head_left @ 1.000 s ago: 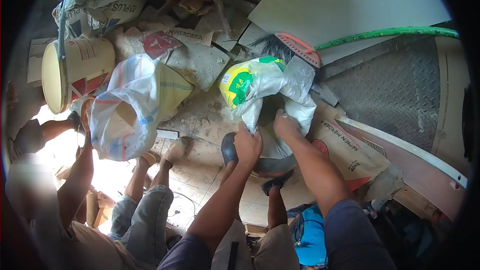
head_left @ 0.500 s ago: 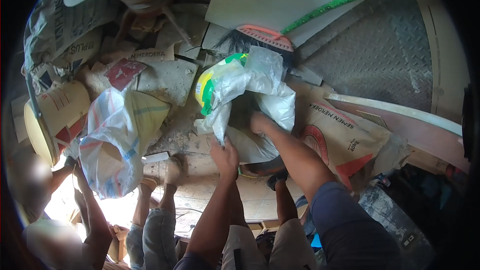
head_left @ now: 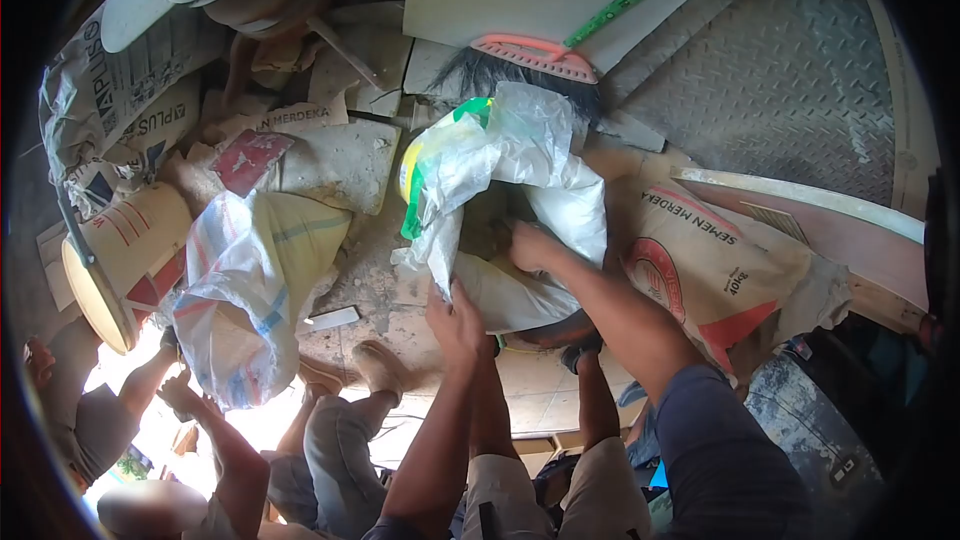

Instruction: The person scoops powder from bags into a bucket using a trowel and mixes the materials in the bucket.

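Note:
A white plastic sack (head_left: 565, 205) with green and yellow print stands with its mouth open in front of me. My left hand (head_left: 460, 325) is closed on the near left edge of its rim. My right hand (head_left: 535, 247) reaches into the mouth, its fingers curled near the dark inside; what they hold, if anything, is hidden. Left of it sits a woven sack (head_left: 235, 310) with red and blue stripes, its mouth also open. A brown paper cement bag (head_left: 700, 260) marked "SEMEN MERDEKA" lies to the right.
A broom (head_left: 535, 57) with a green handle lies behind the sack, beside a ridged metal plate (head_left: 770, 90). At left stands a cream bucket (head_left: 130, 240). A co-worker's arm (head_left: 235, 450) and legs are at lower left. A white strip (head_left: 330, 319) lies on the floor.
The view has shifted slightly, so most things sit further right. My right hand shows more at the sack's mouth. At lower left, the co-worker's arms have moved.

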A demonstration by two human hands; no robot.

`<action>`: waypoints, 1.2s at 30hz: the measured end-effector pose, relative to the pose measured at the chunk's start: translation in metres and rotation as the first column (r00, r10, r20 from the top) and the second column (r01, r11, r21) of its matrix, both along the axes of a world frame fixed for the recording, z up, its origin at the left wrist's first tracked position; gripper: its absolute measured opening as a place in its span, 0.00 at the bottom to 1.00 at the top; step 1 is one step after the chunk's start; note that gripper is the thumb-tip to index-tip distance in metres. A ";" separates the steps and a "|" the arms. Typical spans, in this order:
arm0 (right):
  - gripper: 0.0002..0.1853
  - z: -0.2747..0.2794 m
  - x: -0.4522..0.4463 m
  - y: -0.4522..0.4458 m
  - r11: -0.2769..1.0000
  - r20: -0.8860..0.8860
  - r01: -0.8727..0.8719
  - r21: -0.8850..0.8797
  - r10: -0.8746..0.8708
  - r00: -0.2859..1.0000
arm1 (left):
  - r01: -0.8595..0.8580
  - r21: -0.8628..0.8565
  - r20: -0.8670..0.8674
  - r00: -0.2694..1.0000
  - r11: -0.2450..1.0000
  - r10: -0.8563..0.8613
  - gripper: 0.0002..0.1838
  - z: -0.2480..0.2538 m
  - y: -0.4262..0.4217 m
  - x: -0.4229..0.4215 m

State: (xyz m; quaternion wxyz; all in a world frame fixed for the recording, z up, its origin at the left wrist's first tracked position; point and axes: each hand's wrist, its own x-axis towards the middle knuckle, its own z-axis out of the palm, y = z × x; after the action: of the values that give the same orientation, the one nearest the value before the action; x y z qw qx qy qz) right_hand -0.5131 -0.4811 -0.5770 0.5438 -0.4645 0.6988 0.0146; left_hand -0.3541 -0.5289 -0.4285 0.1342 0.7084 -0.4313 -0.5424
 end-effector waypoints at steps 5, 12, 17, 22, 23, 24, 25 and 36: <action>0.19 0.034 0.001 -0.016 0.997 0.000 -0.020 0.077 0.020 1.000 | 0.063 -0.050 0.038 0.997 0.997 -0.061 0.15 -0.004 0.007 -0.001; 0.19 0.059 0.001 -0.036 0.965 0.098 0.221 0.144 -0.236 0.967 | 0.038 -0.062 0.016 0.999 0.997 -0.037 0.14 0.005 0.003 -0.004; 0.19 -0.072 0.000 -0.009 0.837 -0.062 -0.542 -0.078 0.539 0.840 | 0.073 -0.038 0.092 0.993 0.997 -0.070 0.13 0.003 0.002 -0.001; 0.17 0.026 0.021 -0.043 0.952 -0.332 0.189 0.243 -0.102 0.938 | 0.153 0.028 0.161 0.975 0.988 -0.155 0.14 0.003 -0.004 0.009; 0.16 0.011 0.020 -0.035 0.938 -0.327 0.238 0.252 -0.149 0.933 | 0.143 0.016 0.159 0.977 0.990 -0.144 0.14 0.003 -0.007 0.008; 0.16 -0.024 0.018 -0.013 0.941 -0.325 0.228 0.252 -0.139 0.935 | 0.152 0.013 0.146 0.977 0.988 -0.152 0.14 0.003 -0.007 0.009; 0.17 -0.071 0.016 0.018 0.980 -0.293 0.079 0.184 -0.022 0.956 | 0.169 0.014 0.133 0.977 0.985 -0.169 0.14 0.003 -0.005 0.011; 0.18 0.044 0.018 -0.018 0.927 -0.288 0.357 -0.114 -0.375 0.881 | 0.246 -0.001 0.160 0.957 0.969 -0.243 0.16 -0.001 -0.003 0.011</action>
State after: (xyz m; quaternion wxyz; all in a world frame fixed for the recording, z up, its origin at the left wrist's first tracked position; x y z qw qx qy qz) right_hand -0.4951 -0.4995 -0.5335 0.4088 -0.3318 0.8494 -0.0368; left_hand -0.3427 -0.5322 -0.4292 0.0389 0.6891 -0.5304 -0.4922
